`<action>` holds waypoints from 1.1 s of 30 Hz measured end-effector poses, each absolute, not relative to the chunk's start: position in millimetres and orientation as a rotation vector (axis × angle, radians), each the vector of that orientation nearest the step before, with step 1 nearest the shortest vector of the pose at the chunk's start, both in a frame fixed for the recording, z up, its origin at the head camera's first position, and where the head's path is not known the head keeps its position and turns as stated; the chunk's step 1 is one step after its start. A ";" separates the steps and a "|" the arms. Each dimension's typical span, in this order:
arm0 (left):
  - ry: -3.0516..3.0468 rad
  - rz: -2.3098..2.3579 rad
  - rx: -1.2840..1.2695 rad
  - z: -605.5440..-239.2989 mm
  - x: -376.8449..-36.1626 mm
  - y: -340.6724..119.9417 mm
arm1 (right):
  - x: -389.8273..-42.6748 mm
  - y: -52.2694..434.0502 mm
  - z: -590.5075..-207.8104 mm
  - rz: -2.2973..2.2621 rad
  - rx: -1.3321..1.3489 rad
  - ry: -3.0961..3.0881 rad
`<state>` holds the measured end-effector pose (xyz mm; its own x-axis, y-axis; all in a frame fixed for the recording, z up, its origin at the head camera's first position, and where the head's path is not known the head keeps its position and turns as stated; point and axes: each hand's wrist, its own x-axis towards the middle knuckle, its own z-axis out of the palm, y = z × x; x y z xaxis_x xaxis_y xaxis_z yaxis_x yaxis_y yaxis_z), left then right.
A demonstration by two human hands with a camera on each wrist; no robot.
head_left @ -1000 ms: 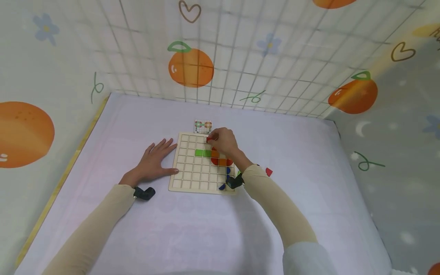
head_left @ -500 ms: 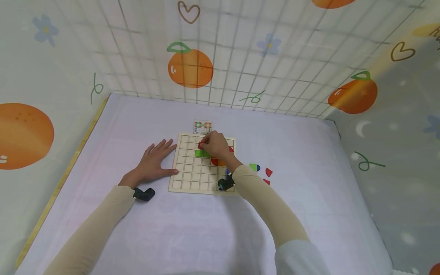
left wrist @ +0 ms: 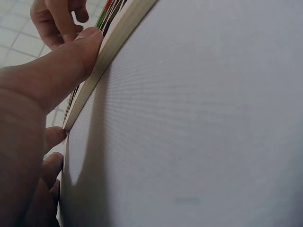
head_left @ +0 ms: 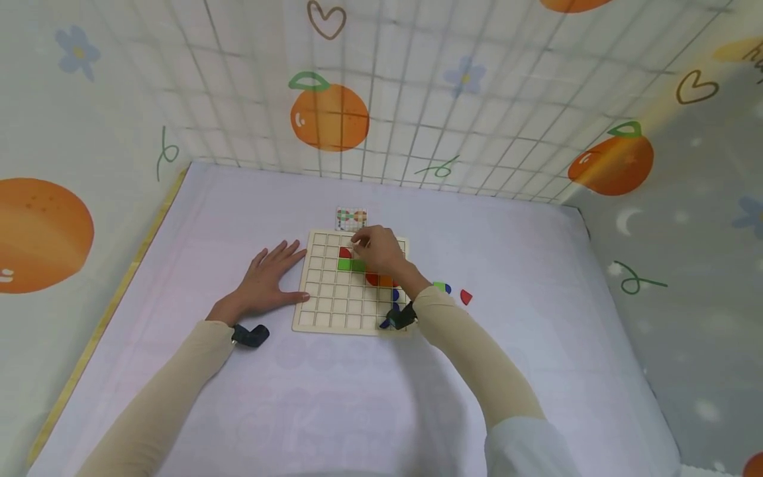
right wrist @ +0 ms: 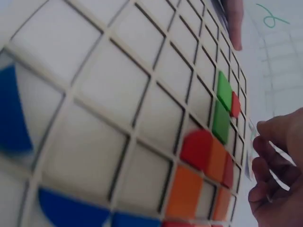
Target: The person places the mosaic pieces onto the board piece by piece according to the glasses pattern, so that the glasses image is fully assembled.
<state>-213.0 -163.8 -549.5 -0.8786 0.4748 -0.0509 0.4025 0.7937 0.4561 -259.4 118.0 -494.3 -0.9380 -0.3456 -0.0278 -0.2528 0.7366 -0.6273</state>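
Observation:
A wooden grid board (head_left: 322, 305) lies on the table. My left hand (head_left: 268, 281) is spread at its left side, its thumb on the board's edge. Over the upper right of the board is my right hand (head_left: 381, 252), its fingers loosely bent and nothing between them. Just left of those fingertips a red quarter-circle piece (head_left: 345, 253) sits in a cell above the green square pieces (head_left: 344, 265). In the right wrist view, orange pieces (right wrist: 183, 191), a red rounded piece (right wrist: 195, 147) and blue pieces (right wrist: 71, 208) fill other cells. My right hand hides part of the board.
A small pattern card (head_left: 352, 218) lies against the board's far edge. Right of the board are a loose green piece (head_left: 438, 287), a blue piece (head_left: 448, 289) and a red quarter-circle piece (head_left: 466, 297). A patterned curtain (head_left: 405, 119) hangs behind the table.
My right hand carried the red quarter-circle piece left, let it go in the cell above the green squares, and drew slightly right. My left hand stayed at the board's edge.

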 end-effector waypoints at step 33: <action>2.827 0.680 0.700 -548.6 -212.2 -164.7 | -163.5 249.5 -501.9 -0.521 -0.592 2.867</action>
<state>-212.2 -164.7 -548.6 -0.8797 0.4742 -0.0365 0.4058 0.7884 0.4624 -163.5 249.5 -501.9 -0.9073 -0.4104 -0.0919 -0.3518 0.8604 -0.3686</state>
